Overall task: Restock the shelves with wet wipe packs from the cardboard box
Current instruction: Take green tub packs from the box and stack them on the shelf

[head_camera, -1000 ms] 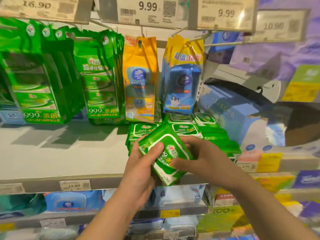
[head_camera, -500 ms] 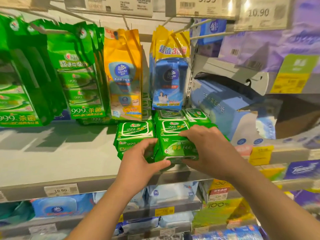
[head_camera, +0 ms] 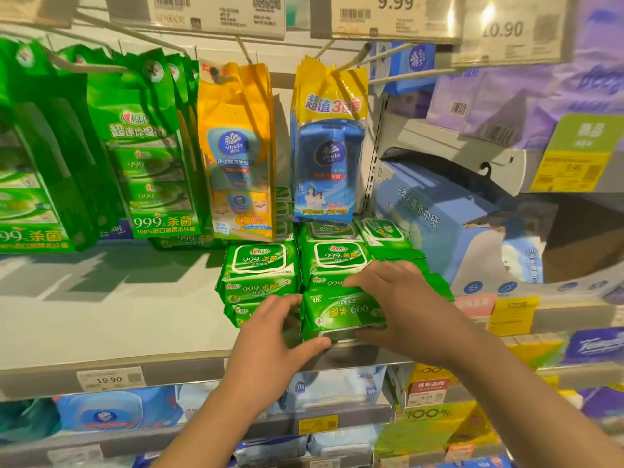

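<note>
— Two hands, one pack between them. In the head view the left hand has its fingers along the left end of a green wet wipe pack, thumb curled under the front corner; the right hand grips the right end, fingers over the top and thumb below.

— Where does that pack sit?

— At the front of the grey shelf, label upside down to the camera, right in front of the stacked green packs. I count two front stacks, the left one three packs high; behind them more tops show, but the exact number I cannot tell.

— And what hangs above?

— Green multipacks on several hooks at the left, then yellow Vinda bags, then blue-and-yellow Vinda bags. Three price tags show overhead; one reads 9.99. A blue tissue box lies tilted at the right.

— What differs from a second ago?

— Then the pack was held tilted in the air, in front of the stacks. Half a second ago it had reached the shelf front, and it has stayed there since, both hands still on it.
</note>
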`<state>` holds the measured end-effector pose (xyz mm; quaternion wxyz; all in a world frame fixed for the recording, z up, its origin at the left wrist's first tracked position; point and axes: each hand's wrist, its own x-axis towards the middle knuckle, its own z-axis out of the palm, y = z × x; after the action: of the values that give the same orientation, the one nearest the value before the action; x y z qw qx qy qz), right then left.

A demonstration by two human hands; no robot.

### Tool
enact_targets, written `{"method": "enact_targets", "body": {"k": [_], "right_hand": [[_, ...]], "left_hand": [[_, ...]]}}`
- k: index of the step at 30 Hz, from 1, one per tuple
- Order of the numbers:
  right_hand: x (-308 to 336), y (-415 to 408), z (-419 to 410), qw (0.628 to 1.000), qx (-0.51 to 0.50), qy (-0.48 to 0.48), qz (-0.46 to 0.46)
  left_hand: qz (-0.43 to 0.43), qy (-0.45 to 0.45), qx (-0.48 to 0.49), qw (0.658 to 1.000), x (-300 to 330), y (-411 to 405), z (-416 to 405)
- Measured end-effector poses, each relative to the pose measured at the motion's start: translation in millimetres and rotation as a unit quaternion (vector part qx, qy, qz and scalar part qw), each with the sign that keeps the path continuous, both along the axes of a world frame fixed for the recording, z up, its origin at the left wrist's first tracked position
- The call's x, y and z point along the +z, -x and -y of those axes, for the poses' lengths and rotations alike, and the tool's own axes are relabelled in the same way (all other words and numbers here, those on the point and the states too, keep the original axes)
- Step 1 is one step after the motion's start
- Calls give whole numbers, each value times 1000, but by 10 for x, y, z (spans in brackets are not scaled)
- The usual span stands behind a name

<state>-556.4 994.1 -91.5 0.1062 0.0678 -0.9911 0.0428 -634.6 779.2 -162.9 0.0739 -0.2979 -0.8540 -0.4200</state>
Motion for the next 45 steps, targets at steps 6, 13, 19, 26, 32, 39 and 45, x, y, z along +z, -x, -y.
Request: {"method": "enact_targets", "body": {"k": [6, 13, 19, 26, 32, 39, 45], "right_hand": [[-30, 5, 27, 1000, -12, -12, 13], [-225, 48, 10, 995, -41, -91, -21], [-257, 104, 14, 987, -62, -135, -53], [-332, 105, 110, 986, -108, -114, -61], [-391, 26, 352, 984, -158, -75, -24], [-600, -33, 490, 982, -108, 55, -147], [-691, -143, 768, 974, -47, 177, -132]], "left_hand": [[-5, 30, 13, 999, -28, 5, -6], [-1, 56, 26, 998, -80, 6, -54], [27, 75, 60, 995, -75, -45, -127], [23, 115, 98, 988, -128, -40, -249], [-9, 151, 92, 984, -129, -134, -280], [21, 114, 92, 989, -8, -460, -227], [50, 95, 70, 992, -79, -745, 262]]}}
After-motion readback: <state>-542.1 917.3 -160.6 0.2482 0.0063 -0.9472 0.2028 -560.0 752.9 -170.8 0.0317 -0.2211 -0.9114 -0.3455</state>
